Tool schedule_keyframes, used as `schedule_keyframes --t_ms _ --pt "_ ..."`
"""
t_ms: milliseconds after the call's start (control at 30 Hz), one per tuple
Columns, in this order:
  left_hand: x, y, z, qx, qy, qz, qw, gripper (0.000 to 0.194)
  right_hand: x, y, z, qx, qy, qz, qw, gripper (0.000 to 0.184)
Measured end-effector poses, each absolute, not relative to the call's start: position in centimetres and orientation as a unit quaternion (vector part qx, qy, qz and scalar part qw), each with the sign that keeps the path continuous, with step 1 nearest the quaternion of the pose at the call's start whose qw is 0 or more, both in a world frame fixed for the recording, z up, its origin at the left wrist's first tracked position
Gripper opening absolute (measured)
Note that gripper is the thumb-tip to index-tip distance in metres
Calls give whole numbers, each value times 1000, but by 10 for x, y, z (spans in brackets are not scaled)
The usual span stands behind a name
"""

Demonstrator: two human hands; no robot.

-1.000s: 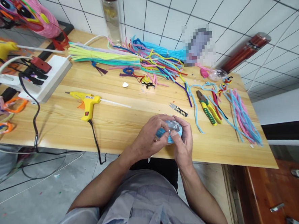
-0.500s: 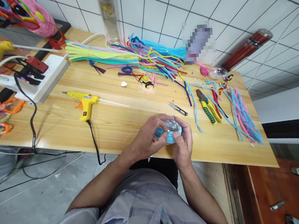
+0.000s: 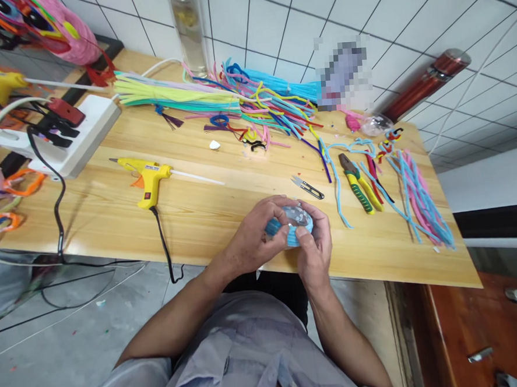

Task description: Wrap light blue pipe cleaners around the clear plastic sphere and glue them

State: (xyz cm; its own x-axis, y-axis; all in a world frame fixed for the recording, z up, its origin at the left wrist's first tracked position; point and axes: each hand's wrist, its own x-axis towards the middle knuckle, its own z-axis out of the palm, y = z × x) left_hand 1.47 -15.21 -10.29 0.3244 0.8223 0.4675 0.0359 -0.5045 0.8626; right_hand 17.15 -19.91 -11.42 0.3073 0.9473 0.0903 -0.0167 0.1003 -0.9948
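Both of my hands are wrapped round a small clear ball bound with light blue pipe cleaner (image 3: 293, 223), held just above the front edge of the wooden table (image 3: 110, 208). My left hand (image 3: 256, 237) cups it from the left with curled fingers. From the right and below, my right hand (image 3: 315, 245) grips it, thumb pressing on the blue wrap. Small thread snips (image 3: 307, 188) lie just beyond my hands.
A yellow glue gun (image 3: 149, 177) lies to the left, its black cord running off the table. Green-and-yellow pliers (image 3: 358, 188) and loose blue and pink pipe cleaners (image 3: 419, 198) lie right. A heap of coloured pipe cleaners (image 3: 244, 104), a power strip (image 3: 69, 141) and a bottle (image 3: 186, 28) stand behind.
My hands have stayed in place on the ball. The fingers shifted slightly on the blue wrap and the ball turned a little.
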Motion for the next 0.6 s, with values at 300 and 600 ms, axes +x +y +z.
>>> schedule_keyframes --t_ms 300,600 --pt "13 -153 -101 711 303 495 397 11 171 -199 -116 -546 -437 398 594 51" --pt "15 -153 -101 705 315 497 396 9 168 -199 -114 -549 -437 389 596 51"
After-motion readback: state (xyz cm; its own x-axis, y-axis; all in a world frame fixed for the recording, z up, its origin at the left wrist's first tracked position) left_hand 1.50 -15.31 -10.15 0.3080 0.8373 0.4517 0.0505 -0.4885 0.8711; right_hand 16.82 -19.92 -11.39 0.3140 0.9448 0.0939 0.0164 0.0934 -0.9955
